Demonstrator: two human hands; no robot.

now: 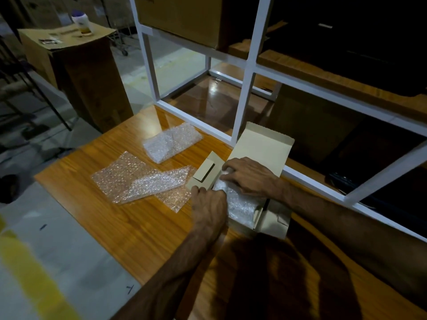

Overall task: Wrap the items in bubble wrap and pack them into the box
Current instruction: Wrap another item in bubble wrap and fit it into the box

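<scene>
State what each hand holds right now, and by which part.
Both hands are on the bubble-wrapped bundle in the open box. The right hand rests on its far end, fingers curled; the left hand presses its near left edge. A true grip cannot be told.

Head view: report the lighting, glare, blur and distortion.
Head view: dim overall, the shelving's right side near black; bright glare on the wooden table behind the bubble wrap sheets; a dark shadow covers the near table; left hand slightly motion-blurred; wide-angle lens bends the white frame.
</scene>
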